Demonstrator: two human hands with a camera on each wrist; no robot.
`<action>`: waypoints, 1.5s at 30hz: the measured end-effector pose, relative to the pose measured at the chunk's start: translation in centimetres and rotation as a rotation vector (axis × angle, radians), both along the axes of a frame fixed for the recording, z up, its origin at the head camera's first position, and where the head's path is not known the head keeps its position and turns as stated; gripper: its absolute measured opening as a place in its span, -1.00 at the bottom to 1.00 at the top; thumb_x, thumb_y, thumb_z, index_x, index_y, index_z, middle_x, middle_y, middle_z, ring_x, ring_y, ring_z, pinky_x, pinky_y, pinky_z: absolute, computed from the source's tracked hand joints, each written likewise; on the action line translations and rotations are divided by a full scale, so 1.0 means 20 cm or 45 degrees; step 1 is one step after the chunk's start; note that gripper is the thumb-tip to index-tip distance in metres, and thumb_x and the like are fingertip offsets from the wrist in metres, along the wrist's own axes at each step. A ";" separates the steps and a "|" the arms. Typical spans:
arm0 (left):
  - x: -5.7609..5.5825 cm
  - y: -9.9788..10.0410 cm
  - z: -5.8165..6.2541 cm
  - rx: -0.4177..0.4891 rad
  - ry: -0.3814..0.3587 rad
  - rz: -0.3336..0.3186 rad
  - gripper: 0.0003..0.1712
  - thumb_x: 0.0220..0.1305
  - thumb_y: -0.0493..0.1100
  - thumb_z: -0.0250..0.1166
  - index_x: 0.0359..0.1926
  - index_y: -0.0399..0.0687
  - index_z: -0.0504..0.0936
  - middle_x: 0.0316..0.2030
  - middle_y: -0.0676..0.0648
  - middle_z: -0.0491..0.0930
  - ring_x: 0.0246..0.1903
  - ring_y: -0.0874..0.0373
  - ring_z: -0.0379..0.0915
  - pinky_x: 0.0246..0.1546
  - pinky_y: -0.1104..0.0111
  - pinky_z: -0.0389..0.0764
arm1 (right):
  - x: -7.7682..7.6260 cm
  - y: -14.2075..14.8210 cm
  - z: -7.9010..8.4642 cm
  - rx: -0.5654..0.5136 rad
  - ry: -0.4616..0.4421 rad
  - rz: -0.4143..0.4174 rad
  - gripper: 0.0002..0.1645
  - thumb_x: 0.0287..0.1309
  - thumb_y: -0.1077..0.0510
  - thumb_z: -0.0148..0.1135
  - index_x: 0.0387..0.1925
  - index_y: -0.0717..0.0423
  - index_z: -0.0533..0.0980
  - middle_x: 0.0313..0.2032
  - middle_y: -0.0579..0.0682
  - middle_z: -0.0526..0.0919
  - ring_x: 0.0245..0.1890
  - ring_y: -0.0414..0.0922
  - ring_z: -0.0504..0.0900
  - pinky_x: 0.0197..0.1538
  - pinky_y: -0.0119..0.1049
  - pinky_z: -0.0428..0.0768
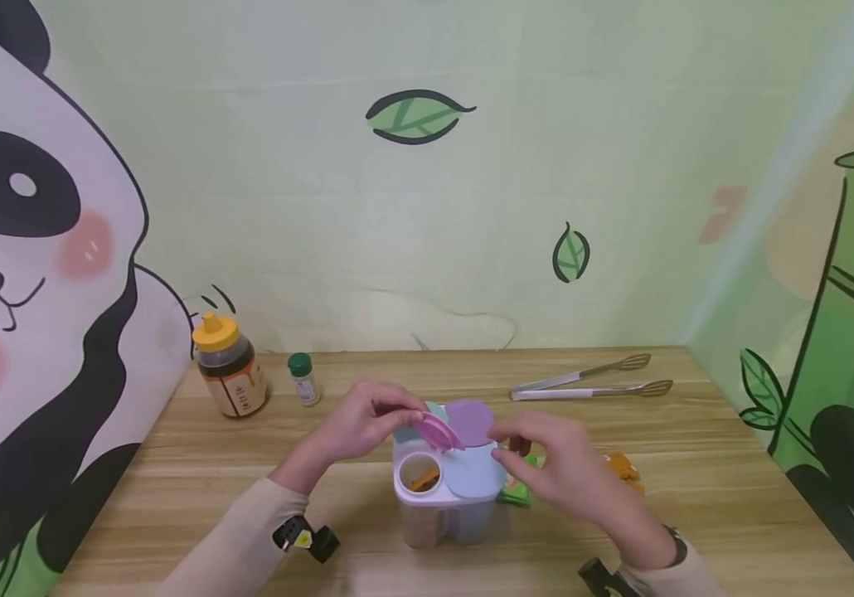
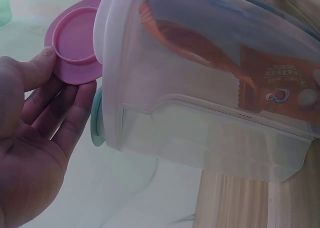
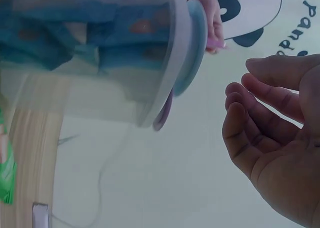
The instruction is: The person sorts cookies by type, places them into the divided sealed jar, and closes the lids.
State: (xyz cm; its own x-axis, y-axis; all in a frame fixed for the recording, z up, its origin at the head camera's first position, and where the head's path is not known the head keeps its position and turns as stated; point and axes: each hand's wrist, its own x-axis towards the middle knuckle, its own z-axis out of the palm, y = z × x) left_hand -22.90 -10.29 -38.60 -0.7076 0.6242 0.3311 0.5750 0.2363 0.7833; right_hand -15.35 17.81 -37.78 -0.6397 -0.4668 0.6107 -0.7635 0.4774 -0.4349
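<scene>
A clear storage container (image 1: 468, 522) with a white top and round lids stands in front of me. My left hand (image 1: 367, 421) pinches a pink lid (image 1: 438, 431) by its edge, tilted above the top. Seen from the left wrist, the raised inner ring of the pink lid (image 2: 75, 33) shows. One round opening is uncovered, and orange packets (image 2: 285, 83) lie in that compartment. A light blue lid (image 1: 475, 471), a purple lid (image 1: 469, 421) and a teal lid (image 1: 406, 433) sit on the top. My right hand (image 3: 275, 128), fingers loosely bent and holding nothing, hovers beside the light blue lid.
At the back left stand a yellow-capped bottle (image 1: 233, 377) and a small green-capped shaker (image 1: 303, 381). Long tongs (image 1: 561, 394) with slotted heads lie at the back right. A green packet (image 1: 516, 491) and an orange packet (image 1: 623, 470) are right of the container.
</scene>
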 end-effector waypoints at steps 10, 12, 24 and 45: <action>0.00 0.00 0.01 0.003 0.011 -0.004 -0.87 0.30 -0.25 0.29 -0.20 -0.11 0.75 -0.27 -0.04 0.74 -0.34 0.11 0.63 -0.29 0.34 0.70 | -0.01 0.09 -0.03 0.041 -0.071 -0.195 -0.82 0.04 0.22 0.44 -0.27 -0.01 0.66 -0.38 -0.27 0.67 -0.42 -0.40 0.53 -0.35 -0.37 0.63; 0.00 0.00 0.01 0.008 0.015 -0.010 -0.87 0.30 -0.25 0.28 -0.20 -0.11 0.75 -0.28 -0.04 0.74 -0.34 0.14 0.63 -0.30 0.34 0.70 | -0.01 0.11 -0.04 0.036 -0.072 -0.219 -0.82 0.03 0.22 0.45 -0.28 -0.02 0.66 -0.39 -0.29 0.66 -0.43 -0.40 0.53 -0.35 -0.36 0.62; 0.00 0.00 0.00 0.011 0.007 -0.008 -0.87 0.30 -0.25 0.28 -0.21 -0.12 0.74 -0.28 -0.04 0.73 -0.34 0.18 0.61 -0.30 0.34 0.69 | -0.01 0.22 -0.09 0.022 -0.102 -0.319 -0.76 0.01 0.29 0.44 -0.28 -0.05 0.64 -0.43 -0.31 0.65 -0.44 -0.40 0.55 -0.39 -0.40 0.60; 0.00 0.00 0.00 0.002 0.006 -0.006 -0.87 0.30 -0.23 0.29 -0.20 -0.09 0.74 -0.28 -0.02 0.73 -0.34 0.16 0.61 -0.29 0.34 0.70 | -0.04 0.38 -0.18 0.106 -0.231 -0.496 -0.80 0.04 0.28 0.41 -0.25 0.04 0.63 -0.49 -0.26 0.59 -0.46 -0.35 0.54 -0.37 -0.41 0.59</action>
